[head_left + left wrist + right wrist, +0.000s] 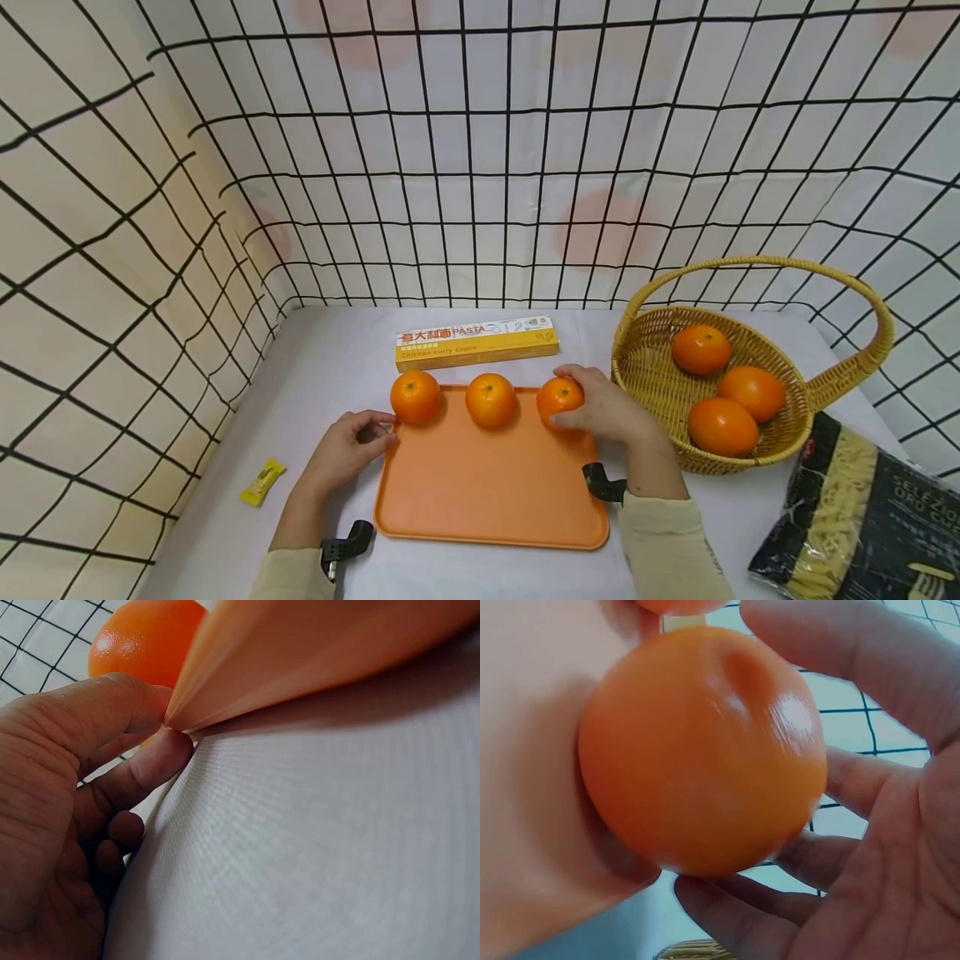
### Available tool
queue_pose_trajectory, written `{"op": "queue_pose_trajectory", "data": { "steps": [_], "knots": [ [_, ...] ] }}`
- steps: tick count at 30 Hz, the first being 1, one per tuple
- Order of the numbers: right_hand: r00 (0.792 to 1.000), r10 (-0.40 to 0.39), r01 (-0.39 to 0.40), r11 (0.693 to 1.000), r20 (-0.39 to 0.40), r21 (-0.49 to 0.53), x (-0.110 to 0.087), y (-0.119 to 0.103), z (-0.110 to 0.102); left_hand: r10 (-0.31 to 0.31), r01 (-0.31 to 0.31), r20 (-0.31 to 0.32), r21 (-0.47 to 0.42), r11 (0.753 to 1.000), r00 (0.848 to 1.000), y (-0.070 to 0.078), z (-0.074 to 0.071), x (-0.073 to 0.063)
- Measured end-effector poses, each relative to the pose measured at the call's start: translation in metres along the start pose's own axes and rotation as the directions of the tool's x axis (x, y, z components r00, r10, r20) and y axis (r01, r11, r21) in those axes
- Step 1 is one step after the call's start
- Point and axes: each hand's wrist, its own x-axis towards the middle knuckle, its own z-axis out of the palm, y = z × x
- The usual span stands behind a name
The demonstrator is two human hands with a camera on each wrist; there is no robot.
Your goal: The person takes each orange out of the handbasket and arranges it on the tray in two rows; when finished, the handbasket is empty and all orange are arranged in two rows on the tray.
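An orange tray (491, 487) lies on the white cloth, with three oranges in a row along its far edge. At the tray's left edge, my left hand (347, 454) pinches the rim between thumb and fingers, just below the left orange (416, 397). The middle orange (491, 400) sits untouched. My right hand (606, 408) holds the right orange (559, 402) at the far right corner. In the right wrist view its fingers curl round the side of that orange (705, 750), which rests against the tray surface (532, 787).
A wicker basket (630, 358) with a tall handle holds three more oranges on the right. Behind the tray lies a yellow pasta box (480, 343). A black pasta bag (862, 517) is at front right, a small yellow packet (263, 482) at left. Black wire grid surrounds the table.
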Motion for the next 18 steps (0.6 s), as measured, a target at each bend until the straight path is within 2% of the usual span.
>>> {"op": "queue_pose_trajectory", "data": {
  "steps": [10, 18],
  "knots": [
    [0.998, 0.022, -0.022, 1.000, -0.052, -0.003, -0.0002, -0.0007, 0.0002, -0.007, 0.007, 0.002, -0.011, 1.000, 1.000, -0.0005, 0.0002, 0.0007],
    [0.998, 0.033, -0.034, 0.999, -0.054, -0.024, -0.0001, -0.0038, 0.0003, -0.013, 0.013, 0.004, -0.002, 1.000, 1.000, 0.0000, -0.0003, 0.0013]
  ]
}}
